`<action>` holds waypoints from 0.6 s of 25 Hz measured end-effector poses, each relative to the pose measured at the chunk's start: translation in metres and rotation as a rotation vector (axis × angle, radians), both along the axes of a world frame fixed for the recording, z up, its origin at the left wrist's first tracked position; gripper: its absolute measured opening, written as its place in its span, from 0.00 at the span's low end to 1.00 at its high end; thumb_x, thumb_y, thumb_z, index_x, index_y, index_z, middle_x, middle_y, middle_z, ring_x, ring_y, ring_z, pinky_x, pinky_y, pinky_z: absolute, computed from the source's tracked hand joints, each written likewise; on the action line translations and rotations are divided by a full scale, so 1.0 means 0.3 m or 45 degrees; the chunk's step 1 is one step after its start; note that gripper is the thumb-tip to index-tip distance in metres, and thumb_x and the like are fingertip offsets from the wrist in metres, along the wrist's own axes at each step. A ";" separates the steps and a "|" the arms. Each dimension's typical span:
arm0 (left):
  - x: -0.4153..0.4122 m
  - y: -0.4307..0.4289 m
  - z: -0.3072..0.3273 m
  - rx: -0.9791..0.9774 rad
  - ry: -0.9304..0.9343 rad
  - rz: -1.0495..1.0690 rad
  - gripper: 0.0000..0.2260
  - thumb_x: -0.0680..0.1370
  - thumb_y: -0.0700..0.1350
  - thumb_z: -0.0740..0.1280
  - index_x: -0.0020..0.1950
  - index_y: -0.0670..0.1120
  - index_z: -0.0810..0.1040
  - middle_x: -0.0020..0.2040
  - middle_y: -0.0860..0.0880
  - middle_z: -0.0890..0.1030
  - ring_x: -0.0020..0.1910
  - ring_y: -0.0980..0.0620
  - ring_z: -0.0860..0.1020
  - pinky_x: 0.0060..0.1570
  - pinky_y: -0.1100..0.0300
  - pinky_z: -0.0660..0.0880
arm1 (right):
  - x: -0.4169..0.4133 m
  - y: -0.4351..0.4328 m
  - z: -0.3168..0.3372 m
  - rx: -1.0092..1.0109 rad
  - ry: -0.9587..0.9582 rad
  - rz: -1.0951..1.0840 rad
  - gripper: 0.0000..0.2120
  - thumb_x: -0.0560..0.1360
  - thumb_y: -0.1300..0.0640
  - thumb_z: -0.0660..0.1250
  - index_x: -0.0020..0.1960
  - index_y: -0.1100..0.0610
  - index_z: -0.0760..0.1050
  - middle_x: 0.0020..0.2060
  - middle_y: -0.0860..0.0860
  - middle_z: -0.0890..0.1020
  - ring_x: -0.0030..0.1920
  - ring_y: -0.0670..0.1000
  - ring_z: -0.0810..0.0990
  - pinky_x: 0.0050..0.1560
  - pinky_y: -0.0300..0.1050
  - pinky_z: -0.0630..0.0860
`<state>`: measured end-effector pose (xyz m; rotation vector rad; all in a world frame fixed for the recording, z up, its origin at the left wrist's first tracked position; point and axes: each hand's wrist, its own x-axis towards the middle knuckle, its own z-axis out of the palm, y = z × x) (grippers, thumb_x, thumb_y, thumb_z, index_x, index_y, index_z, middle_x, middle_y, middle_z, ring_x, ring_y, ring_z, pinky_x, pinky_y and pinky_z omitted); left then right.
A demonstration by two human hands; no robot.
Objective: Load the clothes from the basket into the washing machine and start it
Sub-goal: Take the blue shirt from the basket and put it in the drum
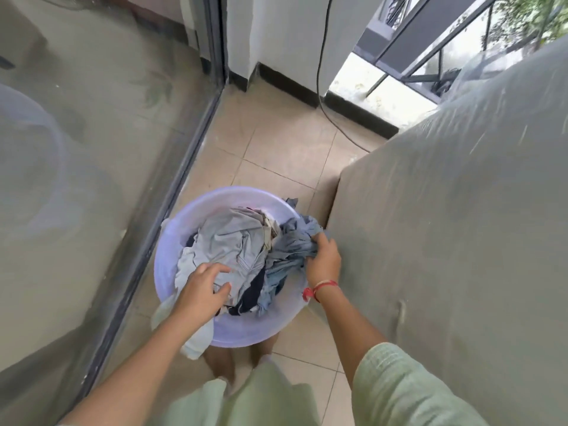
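The step in hand looks like lifting clothes (pixel 254 289) out of the basket (pixel 221 195), which sits on the floor (pixel 276 155), heaped full; next the bundle must clear the rim, and the grey-covered bulk (pixel 445 241) just right of the basket — probably the washing machine — needs uncovering. The right hand (pixel 323 260) is clenched on a blue garment (pixel 293 245) at the basket's right edge; the left hand (pixel 203 291) pinches a pale grey garment (pixel 233 241) between fingers and thumb near its middle.
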<state>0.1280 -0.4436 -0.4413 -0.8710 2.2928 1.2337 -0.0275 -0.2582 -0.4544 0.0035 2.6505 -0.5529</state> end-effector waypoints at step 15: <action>-0.189 -0.147 0.172 -0.239 -0.023 -0.093 0.29 0.74 0.49 0.68 0.72 0.51 0.62 0.66 0.45 0.67 0.65 0.43 0.67 0.58 0.48 0.69 | 0.117 -0.056 0.483 -0.351 0.565 0.059 0.19 0.57 0.75 0.59 0.41 0.58 0.79 0.37 0.48 0.68 0.40 0.54 0.69 0.40 0.37 0.63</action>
